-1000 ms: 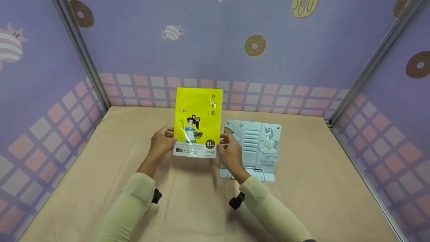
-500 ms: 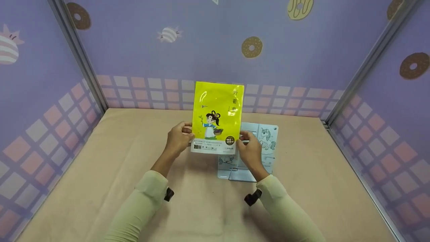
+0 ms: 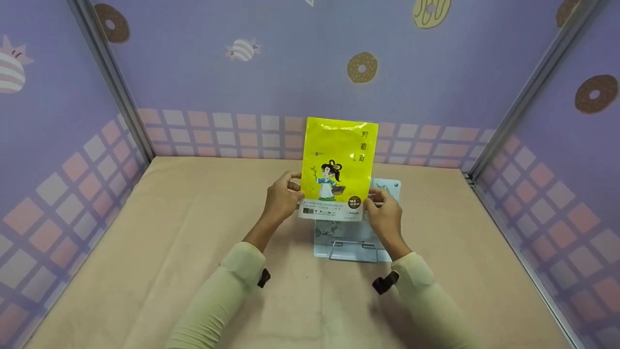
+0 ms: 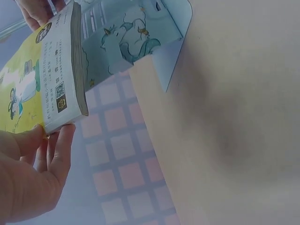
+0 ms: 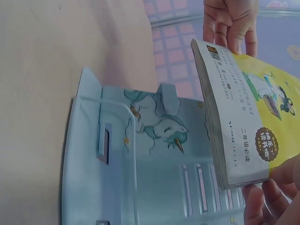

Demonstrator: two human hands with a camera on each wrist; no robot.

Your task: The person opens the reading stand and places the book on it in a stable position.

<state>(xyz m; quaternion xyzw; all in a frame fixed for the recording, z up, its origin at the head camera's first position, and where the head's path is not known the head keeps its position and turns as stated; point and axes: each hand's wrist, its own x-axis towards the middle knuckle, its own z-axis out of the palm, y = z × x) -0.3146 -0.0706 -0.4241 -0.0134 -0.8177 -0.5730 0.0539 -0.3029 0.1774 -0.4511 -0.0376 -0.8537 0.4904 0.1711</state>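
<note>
A yellow book [image 3: 339, 165] with a white lower band is held upright in the air between both hands. The left hand [image 3: 283, 196] pinches its left edge near the bottom, thumb on the cover. On the opposite edge the right hand [image 3: 385, 213] pinches it the same way. Behind and below the book stands a light blue book stand [image 3: 329, 237] with unicorn drawings, its upper part mostly hidden in the head view. In the right wrist view a gap shows between the book's bottom edge [image 5: 213, 117] and the stand's wire holder [image 5: 133, 154].
The stand rests on a table with a beige cloth [image 3: 193, 271]. Purple patterned walls [image 3: 290, 87] close off the back and both sides, joined by metal corner posts [image 3: 109, 82]. A dark device [image 3: 385, 282] is strapped at each wrist.
Both hands have carried the book to the right, from left of the stand to in front of it. The stand has stayed in place on the table.
</note>
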